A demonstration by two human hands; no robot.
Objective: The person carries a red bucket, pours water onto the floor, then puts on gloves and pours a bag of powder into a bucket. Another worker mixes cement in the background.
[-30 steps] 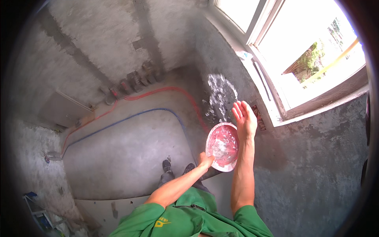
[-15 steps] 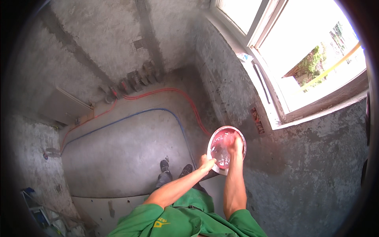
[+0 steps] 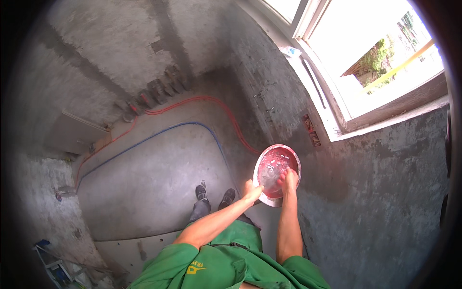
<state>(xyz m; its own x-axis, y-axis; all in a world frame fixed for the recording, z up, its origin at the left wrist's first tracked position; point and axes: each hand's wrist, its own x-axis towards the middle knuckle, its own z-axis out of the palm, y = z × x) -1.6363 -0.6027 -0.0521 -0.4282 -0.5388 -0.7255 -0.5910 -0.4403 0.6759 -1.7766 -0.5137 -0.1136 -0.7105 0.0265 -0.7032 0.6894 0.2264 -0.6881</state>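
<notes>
A round bucket [image 3: 256, 166] with a pale rim and reddish inside, holding rippling water [image 3: 272, 168], is held up before me at right of centre. My left hand [image 3: 252, 191] grips its near left rim, thumb over the edge. Over the right side of the water, inside the rim, is my right hand [image 3: 288, 179]. Its fingers are curved and loosely apart, with nothing visible in them; the fingertips are partly blurred against the water.
Rough grey wall [image 3: 380, 188] stands close on my right, beneath an open window [image 3: 370, 72]. A red pipe [image 3: 226, 113] and a blue pipe [image 3: 168, 128] run along the floor [image 3: 144, 192]. A recessed box [image 3: 311, 130] with reddish pieces sits below the sill. Clutter lies at lower left.
My right hand has shifted down and toward the near right of the bucket, with its fingers showing more. The left hand keeps its grip. The whole view has turned slightly.
</notes>
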